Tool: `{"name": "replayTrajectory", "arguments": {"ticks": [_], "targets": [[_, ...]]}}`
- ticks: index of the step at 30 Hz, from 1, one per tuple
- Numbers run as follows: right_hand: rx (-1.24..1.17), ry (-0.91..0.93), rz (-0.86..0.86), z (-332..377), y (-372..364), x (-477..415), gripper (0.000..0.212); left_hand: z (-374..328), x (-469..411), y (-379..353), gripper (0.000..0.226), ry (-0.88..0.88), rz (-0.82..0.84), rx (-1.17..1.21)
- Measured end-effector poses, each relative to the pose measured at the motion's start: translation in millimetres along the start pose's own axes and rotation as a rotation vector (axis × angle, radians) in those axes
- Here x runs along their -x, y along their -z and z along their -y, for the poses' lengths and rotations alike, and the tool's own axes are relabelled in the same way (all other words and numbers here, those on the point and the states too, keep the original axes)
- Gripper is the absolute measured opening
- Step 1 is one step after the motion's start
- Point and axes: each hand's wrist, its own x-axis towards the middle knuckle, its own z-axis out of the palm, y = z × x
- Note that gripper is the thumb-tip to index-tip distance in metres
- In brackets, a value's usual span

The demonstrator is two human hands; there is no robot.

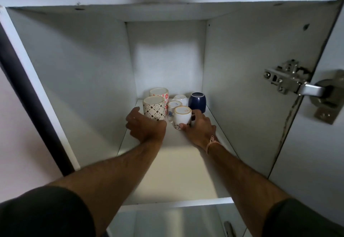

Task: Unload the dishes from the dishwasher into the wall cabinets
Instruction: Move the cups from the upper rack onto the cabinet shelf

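On the cabinet shelf (176,162), upturned patterned mug (154,107), flowered mug (160,92) and navy mug (197,101) crowd behind the small white cup (181,115), which the right hand (199,128) grips, while the left hand (147,125) curls against the patterned mug, hold unclear.

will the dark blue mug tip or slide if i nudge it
The dark blue mug probably won't tip: it stands mouth down, squat and rounded. Its glossy glaze may slide on the smooth shelf. It is likely ceramic, so knocks could chip it.
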Motion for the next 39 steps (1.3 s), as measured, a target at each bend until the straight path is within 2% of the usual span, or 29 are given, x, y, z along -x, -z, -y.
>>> {"name": "replayTrajectory", "arguments": {"ticks": [2,4,6,9,13,18,23,28,36,39], "targets": [[-0.008,-0.011,-0.006,-1,0,0,0.055,-3,13,1,0.064,-0.203,-0.098,-0.031],[-0.009,-0.008,-0.010,0,-1,0,0.056,-4,28,-2,0.054,-0.397,0.036,0.042],[-0.010,0.000,-0.006,0,-1,1,0.061,-7,37,-7,0.056,-0.379,0.184,0.084],[0.000,0.004,0.017,0,0,1,0.062,-8,39,-20,0.064,-0.323,0.270,-0.025],[-0.029,0.007,0.008,-1,3,2,0.053,-9,31,-33,0.073,-0.285,0.394,-0.080],[0.007,0.043,0.025,-1,6,3,0.050,-11,26,-41,0.077,-0.263,0.416,-0.058],[-0.005,0.020,0.037,-2,3,-1,0.054,-7,24,-45,0.067,-0.263,0.430,-0.021],[0.018,0.000,0.090,-5,-1,-9,0.066,-6,17,-46,0.071,-0.243,0.475,-0.017],[0.023,0.015,0.191,-1,2,-17,0.083,-4,11,-48,0.063,-0.233,0.557,-0.022],[0.037,0.018,0.196,1,2,-19,0.081,-3,12,-48,0.078,-0.224,0.553,0.003]]}}
